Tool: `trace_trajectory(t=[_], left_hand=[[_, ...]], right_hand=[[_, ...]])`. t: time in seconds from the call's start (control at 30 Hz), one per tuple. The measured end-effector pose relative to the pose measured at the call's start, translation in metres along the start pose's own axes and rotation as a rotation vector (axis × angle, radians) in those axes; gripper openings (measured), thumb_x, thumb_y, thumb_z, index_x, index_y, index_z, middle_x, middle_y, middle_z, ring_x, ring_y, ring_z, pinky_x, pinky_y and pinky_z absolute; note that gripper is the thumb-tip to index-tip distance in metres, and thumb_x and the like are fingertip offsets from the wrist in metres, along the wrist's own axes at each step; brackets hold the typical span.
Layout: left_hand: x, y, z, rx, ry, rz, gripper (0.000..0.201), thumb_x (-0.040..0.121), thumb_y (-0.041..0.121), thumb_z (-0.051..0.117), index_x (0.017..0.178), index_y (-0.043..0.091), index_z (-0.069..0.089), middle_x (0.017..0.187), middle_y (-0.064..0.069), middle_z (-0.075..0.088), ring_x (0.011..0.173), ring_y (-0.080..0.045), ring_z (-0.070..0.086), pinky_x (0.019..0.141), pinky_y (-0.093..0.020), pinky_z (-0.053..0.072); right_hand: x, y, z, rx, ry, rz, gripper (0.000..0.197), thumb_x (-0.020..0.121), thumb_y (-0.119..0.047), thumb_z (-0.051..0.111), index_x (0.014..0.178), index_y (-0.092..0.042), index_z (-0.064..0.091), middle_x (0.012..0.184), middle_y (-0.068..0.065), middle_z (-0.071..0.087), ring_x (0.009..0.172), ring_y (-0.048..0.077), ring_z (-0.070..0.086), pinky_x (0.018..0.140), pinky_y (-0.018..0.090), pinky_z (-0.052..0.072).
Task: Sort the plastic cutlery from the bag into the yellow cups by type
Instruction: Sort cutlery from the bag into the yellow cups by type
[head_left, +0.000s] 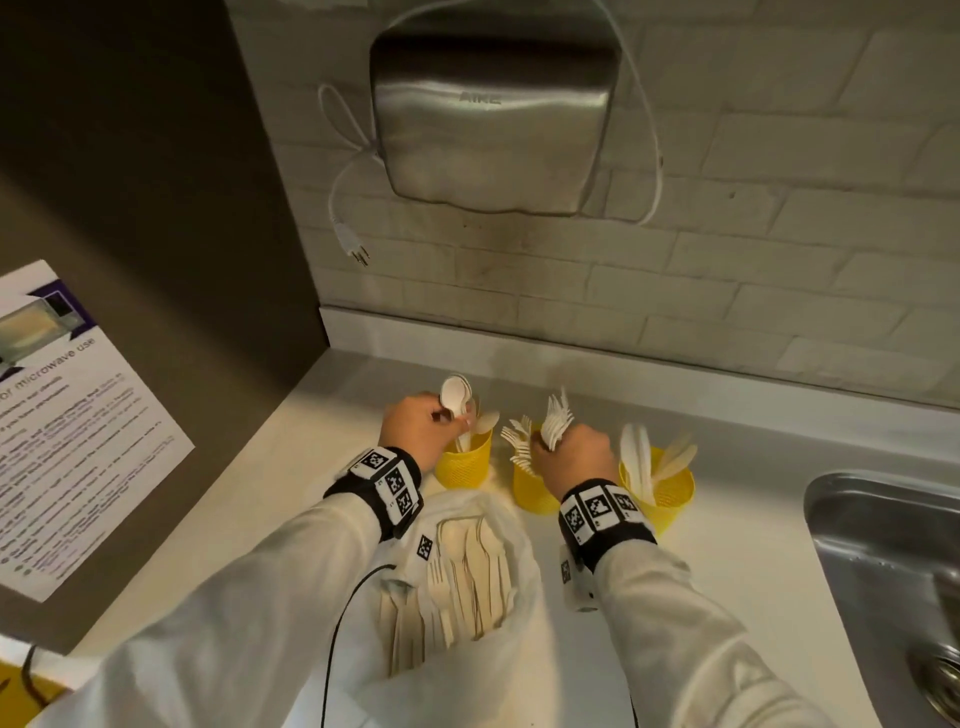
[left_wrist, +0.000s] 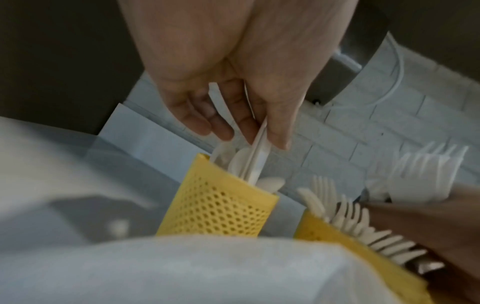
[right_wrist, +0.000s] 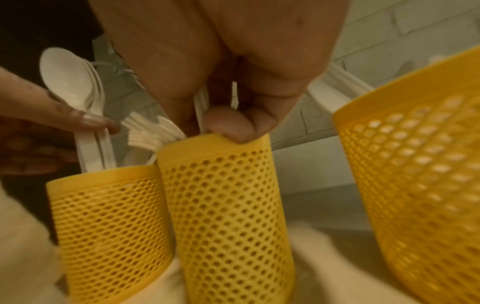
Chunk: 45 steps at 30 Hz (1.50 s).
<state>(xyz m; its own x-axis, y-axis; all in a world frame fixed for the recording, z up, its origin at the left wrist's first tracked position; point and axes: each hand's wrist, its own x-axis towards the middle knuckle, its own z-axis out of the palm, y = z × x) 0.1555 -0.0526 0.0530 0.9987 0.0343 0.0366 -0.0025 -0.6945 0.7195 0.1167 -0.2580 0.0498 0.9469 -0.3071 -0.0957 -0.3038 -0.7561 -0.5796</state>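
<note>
Three yellow mesh cups stand in a row on the counter. My left hand (head_left: 439, 422) grips a bundle of white spoons (head_left: 456, 395) by the handles, which dip into the left cup (head_left: 464, 467); the handles (left_wrist: 257, 152) run between my fingers (left_wrist: 221, 127). My right hand (head_left: 558, 444) grips a bundle of forks (head_left: 557, 420), tines up, over the middle cup (head_left: 531, 491), which holds more forks (right_wrist: 148, 131). Its thumb (right_wrist: 228, 125) sits at that cup's rim (right_wrist: 207, 142). The right cup (head_left: 662, 496) holds knives. The white bag (head_left: 467, 566) lies open below my wrists with mixed cutlery inside.
A steel sink (head_left: 883, 545) lies at the right edge of the counter. A steel dispenser (head_left: 488, 119) hangs on the brick wall above, with a loose plug cord (head_left: 348, 228). A dark cabinet side with a microwave notice (head_left: 67, 426) stands on the left.
</note>
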Motion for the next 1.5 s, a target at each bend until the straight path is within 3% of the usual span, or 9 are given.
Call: trace_trajectory(t=[0.1,0.27,0.37,0.5,0.7,0.93,1.13,1.43,1.5], left_hand=[[0.001,-0.008,0.01,0.09,-0.037,-0.002,0.028,0.084,0.042,0.081,0.101,0.021,0.075,0.094,-0.002,0.076,0.092,-0.027,0.069,0.083,-0.036,0.055],[0.001,-0.016,0.015,0.095,0.032,0.05,0.067,0.069,0.045,0.088,0.126,0.024,0.06,0.112,-0.002,0.067,0.107,-0.027,0.06,0.096,-0.044,0.05],[-0.003,-0.021,0.016,0.167,0.022,0.065,0.084,0.062,0.054,0.085,0.133,0.028,0.049,0.118,-0.002,0.064,0.112,-0.028,0.055,0.097,-0.043,0.047],[-0.009,-0.022,0.016,0.165,0.028,0.043,0.081,0.068,0.049,0.089,0.133,0.026,0.046,0.108,0.002,0.063,0.107,-0.025,0.057,0.088,-0.037,0.049],[-0.004,-0.019,0.02,0.115,0.059,0.005,0.081,0.067,0.048,0.091,0.131,0.025,0.046,0.112,-0.001,0.065,0.104,-0.024,0.062,0.082,-0.032,0.049],[-0.003,-0.016,0.021,0.125,0.058,-0.012,0.087,0.068,0.048,0.092,0.135,0.023,0.043,0.121,-0.004,0.068,0.111,-0.029,0.064,0.09,-0.037,0.054],[-0.005,-0.019,0.018,0.182,0.038,0.006,0.082,0.071,0.034,0.09,0.137,0.021,0.041,0.115,-0.009,0.068,0.108,-0.034,0.064,0.087,-0.038,0.052],[-0.019,-0.008,-0.006,0.158,0.032,0.053,0.079,0.077,0.035,0.085,0.142,0.025,0.04,0.127,-0.005,0.061,0.113,-0.028,0.062,0.094,-0.04,0.053],[-0.03,-0.001,-0.018,0.124,0.073,0.081,0.066,0.081,0.035,0.083,0.135,0.025,0.046,0.121,-0.001,0.059,0.106,-0.023,0.062,0.091,-0.038,0.054]], right_hand=[[0.001,0.003,0.005,0.004,0.017,-0.024,0.037,0.091,-0.051,0.06,0.102,-0.017,0.066,0.096,0.007,0.069,0.081,0.03,0.066,0.077,0.036,0.058],[-0.004,0.007,0.0,0.121,0.075,-0.107,0.062,0.086,-0.049,0.071,0.135,-0.018,0.048,0.133,0.01,0.049,0.108,0.034,0.063,0.089,0.041,0.054],[-0.011,0.015,0.0,0.151,0.137,-0.202,0.061,0.085,-0.042,0.074,0.132,-0.017,0.046,0.132,0.009,0.046,0.107,0.031,0.06,0.09,0.043,0.054],[-0.021,0.026,0.008,0.135,0.099,-0.283,0.056,0.083,-0.031,0.076,0.129,-0.017,0.046,0.125,0.006,0.053,0.105,0.027,0.059,0.09,0.042,0.053],[-0.016,0.032,0.018,-0.012,0.094,-0.307,0.028,0.093,-0.049,0.064,0.094,-0.024,0.054,0.096,-0.002,0.059,0.096,0.026,0.053,0.078,0.033,0.04],[-0.016,0.035,0.023,-0.081,0.092,-0.243,0.058,0.092,-0.066,0.036,0.087,-0.019,0.07,0.092,0.0,0.065,0.093,0.03,0.057,0.088,0.04,0.043],[-0.025,0.033,0.016,-0.103,0.0,-0.217,0.037,0.088,-0.032,0.063,0.12,-0.014,0.067,0.123,0.006,0.06,0.116,0.031,0.047,0.097,0.038,0.044],[-0.033,0.021,0.006,-0.151,0.055,-0.248,0.032,0.091,-0.023,0.058,0.12,-0.013,0.065,0.126,0.011,0.054,0.113,0.033,0.049,0.097,0.04,0.045],[-0.043,0.013,0.001,-0.131,0.114,-0.311,0.031,0.091,-0.022,0.059,0.119,-0.013,0.065,0.124,0.01,0.053,0.113,0.032,0.048,0.098,0.041,0.044]])
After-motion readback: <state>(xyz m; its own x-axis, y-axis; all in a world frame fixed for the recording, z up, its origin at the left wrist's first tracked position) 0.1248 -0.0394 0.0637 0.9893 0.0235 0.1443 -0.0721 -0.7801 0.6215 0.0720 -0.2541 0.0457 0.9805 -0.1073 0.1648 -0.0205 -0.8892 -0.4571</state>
